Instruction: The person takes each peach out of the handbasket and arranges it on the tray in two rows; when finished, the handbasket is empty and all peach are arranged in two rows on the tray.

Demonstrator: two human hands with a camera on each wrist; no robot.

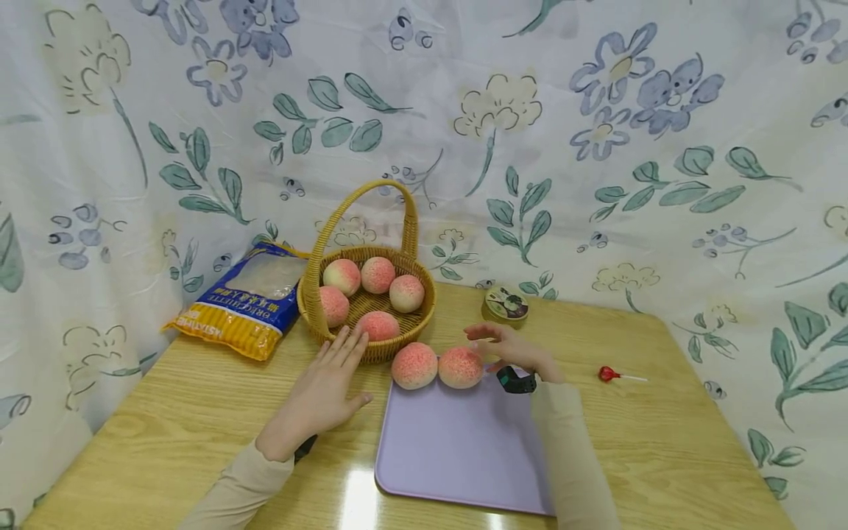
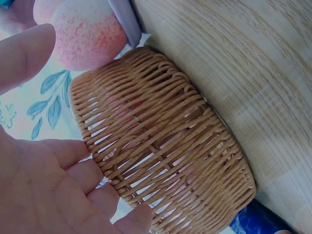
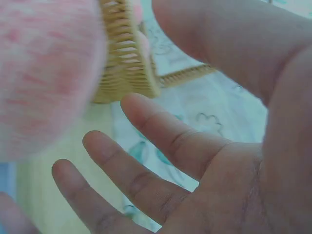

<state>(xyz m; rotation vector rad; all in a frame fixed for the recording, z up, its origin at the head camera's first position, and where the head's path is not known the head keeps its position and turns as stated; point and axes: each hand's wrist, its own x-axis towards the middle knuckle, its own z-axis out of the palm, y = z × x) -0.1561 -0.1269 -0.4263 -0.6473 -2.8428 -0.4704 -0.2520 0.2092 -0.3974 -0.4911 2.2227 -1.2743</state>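
A wicker basket with a tall handle holds several pink-speckled, cream-coloured artificial peaches. At its near rim rests my left hand, back upward, fingers fairly straight and thumb spread to the right. In the left wrist view its fingertips meet the woven basket wall. Two more peaches, a left one and a right one, sit side by side on the far edge of a lilac tray. Beside the right peach is my right hand, its fingers spread and loosely bent, with nothing in the palm.
A blue and orange plastic bag lies left of the basket. Behind the right hand stands a small round tin. A red lollipop lies to the right on the wooden table. Floral cloth hangs along the back and sides.
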